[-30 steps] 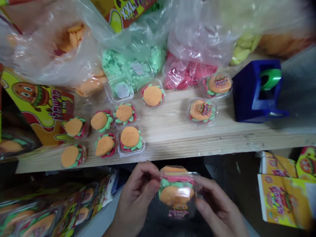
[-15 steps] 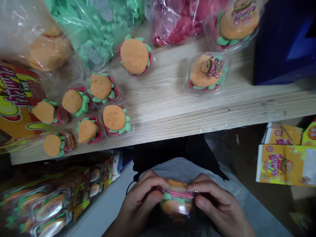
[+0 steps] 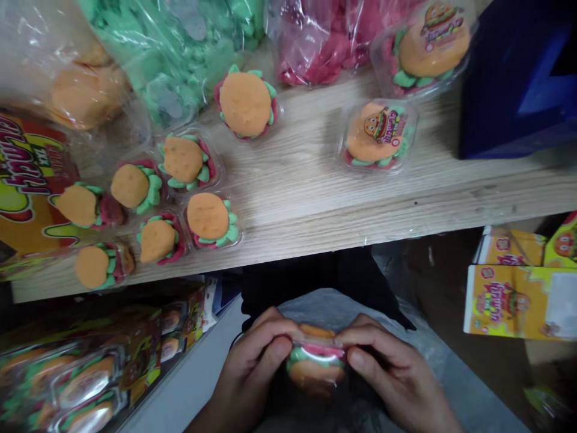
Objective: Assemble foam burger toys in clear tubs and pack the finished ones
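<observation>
Low in the view, my left hand point(image 3: 252, 370) and my right hand point(image 3: 392, 376) both grip one clear plastic pack holding a burger-shaped candy point(image 3: 315, 364), orange with pink and green layers. The fingers of each hand press on its top edge from either side, over my lap. On the wooden table point(image 3: 315, 198) above lie several open packs of burger candy point(image 3: 207, 219), without labels, at the left. Two lidded packs with a printed label point(image 3: 378, 135) sit further right.
Clear bags of green pieces point(image 3: 180, 48), pink pieces point(image 3: 324, 42) and orange pieces point(image 3: 85, 90) lie at the table's back. A blue tape dispenser point(image 3: 518, 78) stands at the right. Yellow printed cartons point(image 3: 518, 300) stand lower right, and a box of filled packs point(image 3: 81, 385) lower left.
The view has tipped down and closer to the table. My hands have lowered the pack toward my lap and turned it from flat-facing to edge-on, fingers now pressing its top.
</observation>
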A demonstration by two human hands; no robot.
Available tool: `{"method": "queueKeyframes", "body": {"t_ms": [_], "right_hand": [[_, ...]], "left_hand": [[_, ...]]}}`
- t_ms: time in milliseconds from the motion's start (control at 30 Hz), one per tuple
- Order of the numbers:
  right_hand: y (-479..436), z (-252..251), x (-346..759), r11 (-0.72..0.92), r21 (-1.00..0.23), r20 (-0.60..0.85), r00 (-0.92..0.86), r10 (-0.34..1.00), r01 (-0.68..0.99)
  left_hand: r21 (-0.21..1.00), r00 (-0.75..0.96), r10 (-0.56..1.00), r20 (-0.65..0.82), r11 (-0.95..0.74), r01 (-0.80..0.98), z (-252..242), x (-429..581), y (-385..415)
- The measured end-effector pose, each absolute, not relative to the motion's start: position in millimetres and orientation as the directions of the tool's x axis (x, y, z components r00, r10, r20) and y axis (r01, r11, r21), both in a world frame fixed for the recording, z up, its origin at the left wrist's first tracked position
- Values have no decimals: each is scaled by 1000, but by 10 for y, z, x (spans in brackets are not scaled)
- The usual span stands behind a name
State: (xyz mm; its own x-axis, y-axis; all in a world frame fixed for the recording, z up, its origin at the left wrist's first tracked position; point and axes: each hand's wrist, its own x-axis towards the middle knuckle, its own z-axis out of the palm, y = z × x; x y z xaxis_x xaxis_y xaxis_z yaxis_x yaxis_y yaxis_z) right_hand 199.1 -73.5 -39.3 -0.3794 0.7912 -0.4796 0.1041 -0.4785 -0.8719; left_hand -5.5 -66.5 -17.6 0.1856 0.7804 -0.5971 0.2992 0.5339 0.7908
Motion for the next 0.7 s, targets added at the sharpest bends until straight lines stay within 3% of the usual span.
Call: {"method": "queueKeyframes", "body": {"t_ms": [133, 300, 400, 533, 700], "right_hand": [[-724, -429, 1921, -419, -889, -457, -421, 783, 184], [-790, -448, 1933, -518, -845, -522, -413, 746, 132], [-826, -443, 1972, -587, -793, -594, -415, 689, 160], [-845, -429, 2083, -642, -732, -639, -553, 534, 225], [-796, -381, 2205, -623, -723, -657, -576, 487, 298]], "left_hand": [[769, 275, 730, -625, 515, 378, -251, -76, -371], [793, 511, 607, -609, 461, 399, -274, -60, -118], [765, 533, 552, -642, 514, 388, -303, -41, -179], [693, 515, 476, -713, 588, 416, -319, 22, -289], [818, 623, 532, -573, 332, 470, -243, 218, -249]]}}
